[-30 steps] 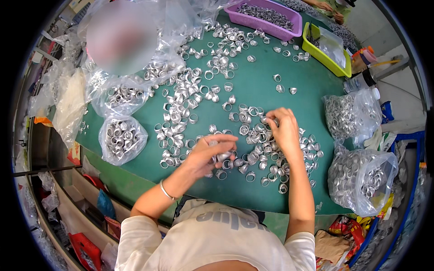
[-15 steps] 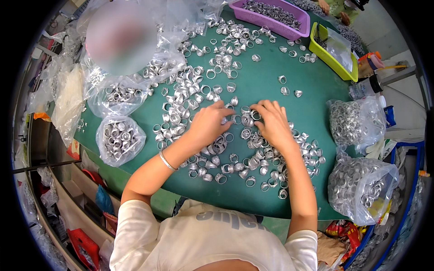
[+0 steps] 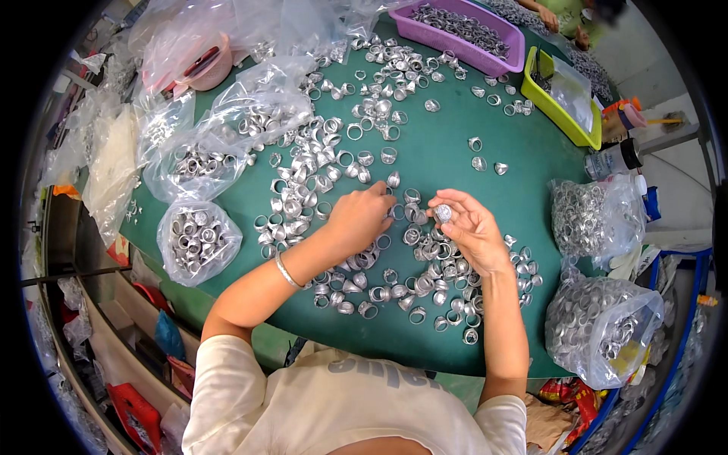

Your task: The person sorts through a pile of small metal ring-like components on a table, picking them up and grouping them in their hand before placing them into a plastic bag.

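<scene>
A silver ring [image 3: 443,213] with a wide patterned top is pinched in the fingers of my right hand [image 3: 475,235], palm turned up above the table. My left hand [image 3: 359,221] is closed, knuckles up, beside the loose rings at the middle. Whatever its fingertips grip is hidden behind them. Loose silver rings [image 3: 303,159] lie in a long spread to the left of and beyond my hands. A second heap of rings [image 3: 441,273] lies under and in front of my right hand.
Clear bags of rings stand at the left [image 3: 199,241] and right [image 3: 604,322] of the green table [image 3: 432,155]. A purple basket [image 3: 461,32] of rings and a yellow-green tray [image 3: 562,97] stand at the back. A pink basket [image 3: 208,67] sits far left; another person's hand [image 3: 547,18] shows far right.
My right hand has rolled from palm down to palm up and raised a ring from the heap. My left hand's fingers have drawn together in nearly the same spot.
</scene>
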### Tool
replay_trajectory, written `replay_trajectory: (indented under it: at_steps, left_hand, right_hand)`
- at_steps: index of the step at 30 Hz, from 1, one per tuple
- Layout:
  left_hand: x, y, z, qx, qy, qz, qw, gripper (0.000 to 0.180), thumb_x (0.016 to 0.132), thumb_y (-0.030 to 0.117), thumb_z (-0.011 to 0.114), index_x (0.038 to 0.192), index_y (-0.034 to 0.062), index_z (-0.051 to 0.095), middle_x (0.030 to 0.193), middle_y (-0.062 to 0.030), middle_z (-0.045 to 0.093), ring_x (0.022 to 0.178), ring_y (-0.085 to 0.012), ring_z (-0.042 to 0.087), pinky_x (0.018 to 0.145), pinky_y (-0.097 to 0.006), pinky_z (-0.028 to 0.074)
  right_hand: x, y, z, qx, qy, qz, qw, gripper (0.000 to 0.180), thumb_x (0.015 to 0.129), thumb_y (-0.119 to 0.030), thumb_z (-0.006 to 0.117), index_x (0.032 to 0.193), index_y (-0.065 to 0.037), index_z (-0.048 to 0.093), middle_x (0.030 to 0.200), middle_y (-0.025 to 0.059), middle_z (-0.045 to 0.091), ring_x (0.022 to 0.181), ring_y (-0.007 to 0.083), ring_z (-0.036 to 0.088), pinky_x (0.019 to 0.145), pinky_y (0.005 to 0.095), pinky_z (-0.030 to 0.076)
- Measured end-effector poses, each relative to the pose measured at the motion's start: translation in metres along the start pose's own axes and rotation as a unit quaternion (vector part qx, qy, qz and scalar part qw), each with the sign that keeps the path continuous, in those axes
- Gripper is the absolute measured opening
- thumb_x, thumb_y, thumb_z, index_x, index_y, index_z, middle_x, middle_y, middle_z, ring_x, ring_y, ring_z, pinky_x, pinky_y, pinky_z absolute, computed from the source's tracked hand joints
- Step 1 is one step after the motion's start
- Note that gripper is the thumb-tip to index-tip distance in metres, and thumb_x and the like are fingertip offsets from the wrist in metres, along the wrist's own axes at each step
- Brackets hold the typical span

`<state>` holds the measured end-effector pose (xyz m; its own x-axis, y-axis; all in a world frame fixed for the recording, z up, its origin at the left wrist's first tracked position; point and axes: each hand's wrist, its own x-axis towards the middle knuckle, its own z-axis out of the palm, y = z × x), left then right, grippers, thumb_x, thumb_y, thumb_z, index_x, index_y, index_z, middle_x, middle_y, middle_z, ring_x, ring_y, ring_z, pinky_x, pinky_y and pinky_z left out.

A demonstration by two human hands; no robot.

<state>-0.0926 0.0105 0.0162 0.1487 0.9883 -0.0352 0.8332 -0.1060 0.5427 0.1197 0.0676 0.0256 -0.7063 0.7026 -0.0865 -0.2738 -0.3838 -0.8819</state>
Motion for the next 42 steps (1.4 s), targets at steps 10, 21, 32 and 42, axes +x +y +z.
replay_trajectory:
  at_steps: [10,21,32,42]
  left_hand:
    - [-0.021,-0.025,-0.019,-0.807,-0.125,-0.114,0.566,0.038,0.081,0.016,0.064,0.115,0.0031,0.052,0.092,-0.0090,0.054,0.067,-0.0127,0.054,0.031,-0.016,0.031]
    - [-0.032,-0.028,-0.016,-0.933,-0.052,-0.191,0.301,0.026,0.090,0.023,0.052,0.111,0.0069,0.054,0.076,-0.0093,0.049,0.054,-0.0098,0.042,0.028,-0.015,0.030]
    - [-0.101,0.047,0.010,-0.768,-0.453,-0.176,0.417,0.035,0.088,0.032,0.056,0.109,0.0039,0.055,0.074,-0.0018,0.053,0.056,-0.0047,0.045,0.040,-0.018,0.030]
    - [-0.129,0.059,0.045,-0.754,-0.426,-0.090,0.492,0.039,0.090,0.034,0.054,0.112,0.0021,0.057,0.094,-0.0043,0.060,0.083,-0.0083,0.055,0.066,-0.019,0.045]
  right_hand:
    - [0.030,-0.008,0.008,-0.492,0.045,-0.003,0.869,0.025,0.080,0.003,0.058,0.104,-0.003,0.062,0.093,0.0067,0.048,0.086,0.0184,0.048,0.075,0.0295,0.041]
    - [0.033,-0.010,0.001,0.141,0.063,0.026,0.988,0.013,0.089,-0.019,0.055,0.087,-0.006,0.056,0.087,0.0049,0.055,0.069,0.0128,0.048,0.053,0.0231,0.038]
    - [0.062,0.017,0.035,-0.590,0.061,-0.143,0.792,0.030,0.075,-0.003,0.065,0.105,-0.004,0.061,0.076,0.0078,0.056,0.062,0.0237,0.058,0.061,0.0328,0.047]
    - [0.069,0.033,0.053,-0.727,0.047,-0.084,0.680,0.016,0.072,-0.009,0.071,0.082,0.000,0.061,0.104,0.0109,0.049,0.073,0.0300,0.062,0.059,0.0415,0.050]
